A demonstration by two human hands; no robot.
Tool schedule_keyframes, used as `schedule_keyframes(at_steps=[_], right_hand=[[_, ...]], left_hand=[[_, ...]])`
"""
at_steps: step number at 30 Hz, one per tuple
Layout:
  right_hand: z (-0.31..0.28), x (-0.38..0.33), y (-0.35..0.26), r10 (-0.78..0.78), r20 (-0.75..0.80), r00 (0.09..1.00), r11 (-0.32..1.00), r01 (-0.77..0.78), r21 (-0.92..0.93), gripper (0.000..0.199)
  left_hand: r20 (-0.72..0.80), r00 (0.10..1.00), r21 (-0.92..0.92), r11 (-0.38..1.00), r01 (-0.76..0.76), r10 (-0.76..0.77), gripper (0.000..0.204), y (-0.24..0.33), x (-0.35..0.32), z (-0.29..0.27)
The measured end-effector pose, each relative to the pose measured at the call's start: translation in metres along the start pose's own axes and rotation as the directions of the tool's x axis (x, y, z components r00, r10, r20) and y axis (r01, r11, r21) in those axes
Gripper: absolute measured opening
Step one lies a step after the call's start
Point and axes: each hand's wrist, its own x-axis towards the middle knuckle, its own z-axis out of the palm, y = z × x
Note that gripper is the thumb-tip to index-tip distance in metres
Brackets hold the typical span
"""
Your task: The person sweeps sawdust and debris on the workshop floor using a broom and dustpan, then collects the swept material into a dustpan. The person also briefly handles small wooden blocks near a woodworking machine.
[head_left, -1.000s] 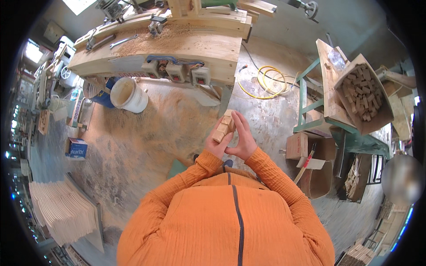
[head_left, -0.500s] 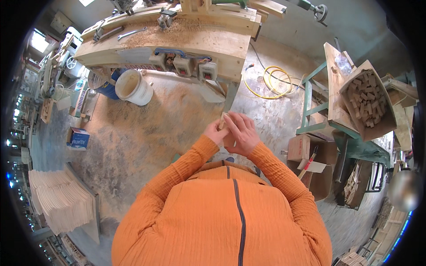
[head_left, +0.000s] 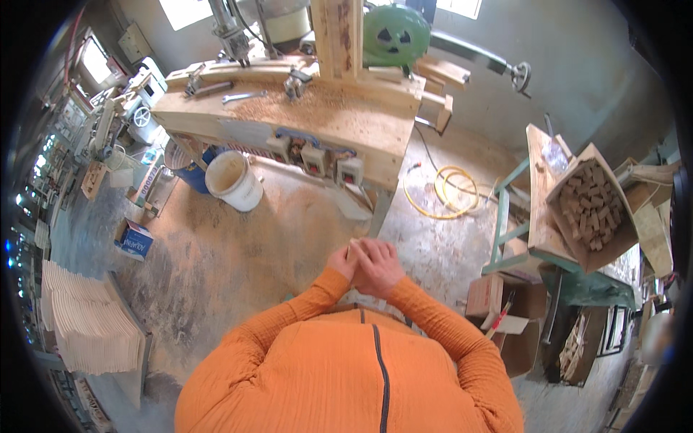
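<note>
My left hand [head_left: 341, 264] and my right hand [head_left: 378, 268] meet in front of my waist, both closed. Between them is a small pale wooden piece [head_left: 354, 250], of which only a sliver shows past the fingers. The right hand's fingers lie over the left hand's fingertips and cover most of the piece. Orange sleeves reach to both wrists. Beyond the hands stands a wooden workbench [head_left: 390, 133] strewn with sawdust, with a wrench [head_left: 244, 96] lying on top and switch boxes on its front.
A white bucket [head_left: 234, 184] stands under the bench. At right, a cardboard box [head_left: 621, 234] of small wooden blocks sits on a green-legged table. A coiled yellow hose [head_left: 451, 209] lies on the floor. Stacked curved wooden slats [head_left: 94, 317] stand at left.
The view has tilted up, showing more of the bench top and the green machine behind it. My hands have drawn closer together over the wooden piece, which shows less now.
</note>
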Motion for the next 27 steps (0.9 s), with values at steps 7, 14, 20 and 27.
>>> schedule_keyframes(at_steps=[7, 14, 20, 27], right_hand=[[0.01, 0.023, -0.017, 0.079, 0.074, 0.994, 0.996, -0.081, 0.023, 0.087], [-0.022, 0.097, -0.016, -0.059, 0.007, 0.998, 0.994, 0.059, -0.09, 0.085], [-0.123, 0.236, 0.005, -0.242, -0.223, 0.944, 0.936, 0.166, -0.311, 0.08], [-0.335, 0.447, -0.021, -0.461, -0.57, 0.68, 0.703, -0.112, -0.703, 0.088]], left_hand=[[-0.036, 0.999, -0.084, 0.996, 0.02, -0.023, 0.038, -0.01, 0.007, -0.02], [-0.065, 0.996, -0.39, 0.918, -0.079, 0.058, 0.032, 0.017, 0.061, -0.055], [-0.059, 0.95, -0.716, 0.65, -0.255, 0.307, 0.049, 0.102, 0.103, -0.135], [-0.062, 0.976, -0.731, 0.656, -0.188, 0.21, 0.038, 0.042, 0.134, -0.236]])
